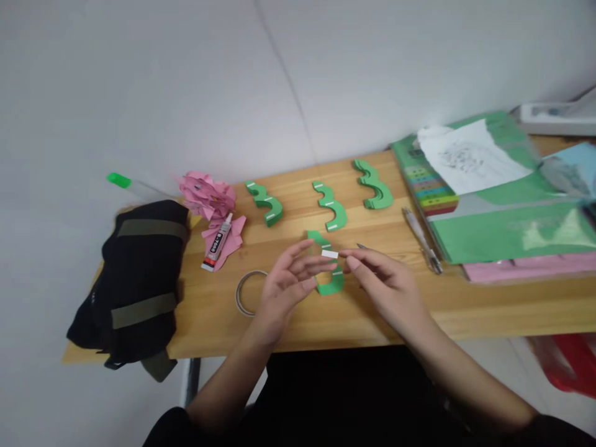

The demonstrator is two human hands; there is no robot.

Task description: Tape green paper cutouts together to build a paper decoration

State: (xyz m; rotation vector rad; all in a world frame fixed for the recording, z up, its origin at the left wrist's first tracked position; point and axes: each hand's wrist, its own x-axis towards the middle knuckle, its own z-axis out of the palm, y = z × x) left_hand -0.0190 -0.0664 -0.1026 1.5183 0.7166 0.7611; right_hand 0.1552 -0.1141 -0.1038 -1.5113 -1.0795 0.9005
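Note:
Over the table, a small white strip (329, 254), which looks like a piece of double-sided tape, is held up between my hands. My right hand (388, 282) pinches its right end between thumb and fingertips. My left hand (288, 285) is close to the other end, its fingers stretched and apart; whether they touch the strip I cannot tell. Below them lies a wavy green paper piece (331, 287) bearing white strips, partly covered by my left fingers. Beyond are two similar green stacks with white strips (274, 214) (336, 214) and another green stack (379, 194).
A tape roll (239, 295) lies left of my hands. Farther left are a glue tube (217, 242), crumpled pink paper (205, 192) and a black bag (144, 273). To the right lie a pen (421, 239) and green paper packs (503, 230) under a torn white sheet (475, 158).

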